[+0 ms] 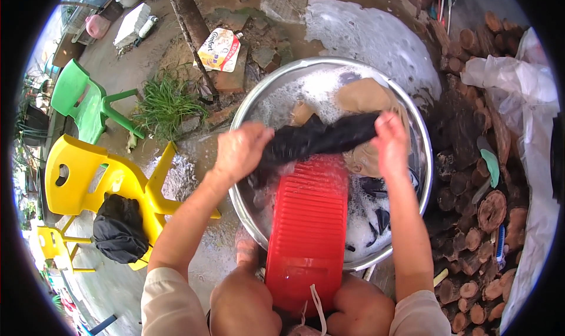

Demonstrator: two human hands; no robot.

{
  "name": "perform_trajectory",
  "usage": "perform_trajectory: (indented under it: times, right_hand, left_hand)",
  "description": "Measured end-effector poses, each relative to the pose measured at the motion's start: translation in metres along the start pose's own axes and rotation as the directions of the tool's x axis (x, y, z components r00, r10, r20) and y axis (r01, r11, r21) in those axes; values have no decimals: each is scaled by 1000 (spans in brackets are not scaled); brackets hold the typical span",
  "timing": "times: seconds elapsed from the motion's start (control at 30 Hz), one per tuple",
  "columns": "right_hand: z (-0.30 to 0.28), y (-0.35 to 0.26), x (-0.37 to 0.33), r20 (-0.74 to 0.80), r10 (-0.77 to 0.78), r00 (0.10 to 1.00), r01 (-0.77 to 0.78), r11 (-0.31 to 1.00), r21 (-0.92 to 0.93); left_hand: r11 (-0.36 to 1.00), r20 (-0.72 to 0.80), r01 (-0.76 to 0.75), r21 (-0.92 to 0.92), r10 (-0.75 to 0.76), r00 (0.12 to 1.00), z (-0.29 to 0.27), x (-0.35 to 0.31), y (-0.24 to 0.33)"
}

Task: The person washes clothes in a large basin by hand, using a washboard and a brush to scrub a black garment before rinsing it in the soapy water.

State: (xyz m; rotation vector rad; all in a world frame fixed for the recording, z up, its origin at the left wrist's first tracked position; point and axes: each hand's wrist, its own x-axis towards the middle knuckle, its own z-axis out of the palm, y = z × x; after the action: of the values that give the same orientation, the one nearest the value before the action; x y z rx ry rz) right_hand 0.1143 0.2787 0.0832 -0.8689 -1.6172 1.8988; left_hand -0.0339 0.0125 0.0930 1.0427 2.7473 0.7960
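Observation:
A wet black garment (321, 138) is stretched between my two hands, above the upper end of a red ridged washboard (312, 212). My left hand (241, 150) is closed on the garment's left end. With the fingers pinched, my right hand (391, 141) grips its other end. The washboard leans in a large round metal basin (425, 177), its lower end between my knees. Soapy water (282, 103) fills the basin, and a tan cloth (368, 97) lies in it beyond the garment. Other dark pieces of cloth (379, 221) float at the right.
A soft detergent pouch (219, 50) lies beyond the basin's left side. Green (79, 94) and yellow (88, 171) plastic chairs stand at the left, a black bundle (120, 229) on one. Stacked firewood (491, 211) and white plastic sheeting (512, 83) line the right.

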Motion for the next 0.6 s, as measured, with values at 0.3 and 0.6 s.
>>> perform_trajectory:
  times: [0.3, 0.6]
  right_hand:
    - [-96, -17, 58, -288, -181, 940, 231, 962, 148]
    - [-47, 51, -19, 185, -501, 845, 446, 472, -761]
  left_hand:
    - [957, -370, -45, -288, -68, 927, -18, -3, 33]
    - [989, 69, -58, -139, 68, 995, 79, -40, 5]
